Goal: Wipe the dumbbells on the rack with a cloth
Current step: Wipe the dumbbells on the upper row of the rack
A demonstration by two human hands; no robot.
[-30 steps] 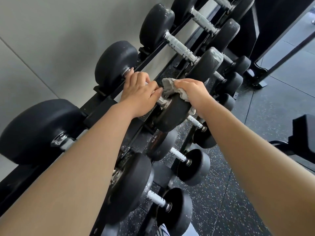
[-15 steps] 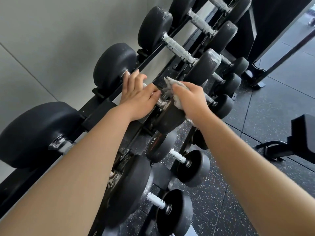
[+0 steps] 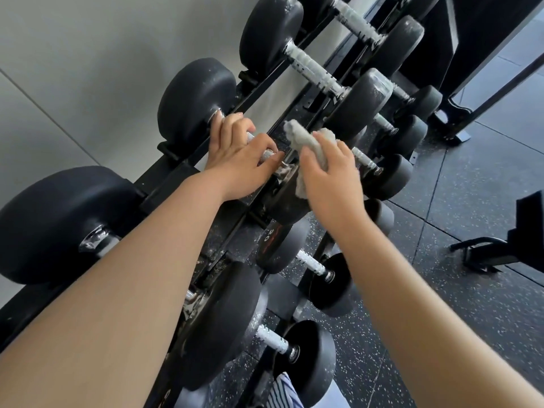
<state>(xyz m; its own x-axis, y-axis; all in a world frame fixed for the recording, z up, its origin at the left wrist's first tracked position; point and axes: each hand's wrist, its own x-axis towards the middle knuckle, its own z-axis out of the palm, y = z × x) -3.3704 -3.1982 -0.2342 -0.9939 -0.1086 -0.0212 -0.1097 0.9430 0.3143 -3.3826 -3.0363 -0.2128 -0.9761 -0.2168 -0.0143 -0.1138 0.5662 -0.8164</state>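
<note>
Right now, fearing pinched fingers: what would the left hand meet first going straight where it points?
Likely the dumbbell's far head; fingertips of the left hand look nearly against it, though depth is unclear.

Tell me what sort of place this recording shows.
Most likely a gym's free-weights area: black dumbbells sit in rows on a tiered rack, the floor is speckled rubber tiling, and what looks like a bench shows at the right. The right hand holds a cloth.
</note>
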